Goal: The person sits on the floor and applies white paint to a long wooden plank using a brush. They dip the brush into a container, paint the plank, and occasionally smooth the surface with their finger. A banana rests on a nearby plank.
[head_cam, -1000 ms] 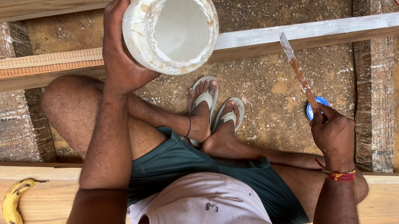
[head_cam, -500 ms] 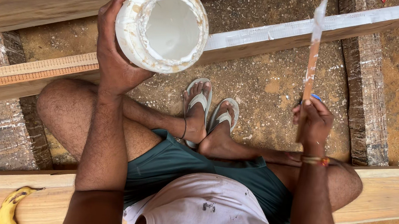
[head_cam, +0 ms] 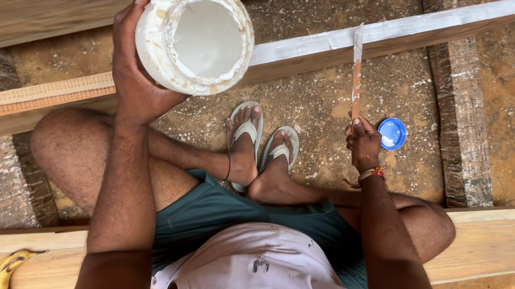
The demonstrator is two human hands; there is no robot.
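Two things are in hand. The left hand cups a white tub from its 8 o'clock side, palm and fingers wrapped round the wall, mouth tipped toward the camera. White paste fills the bottom, so it likely sits bottom-heavy; the smeared wall looks slick, and a grip low on the ribbed part should hold best. The right hand is clenched on the lower end of a thin stick, upright, its tip at 12 o'clock touching a white-coated plank. The stick seems light and stiff. A blue lid lies on the ground at 3 o'clock of that hand.
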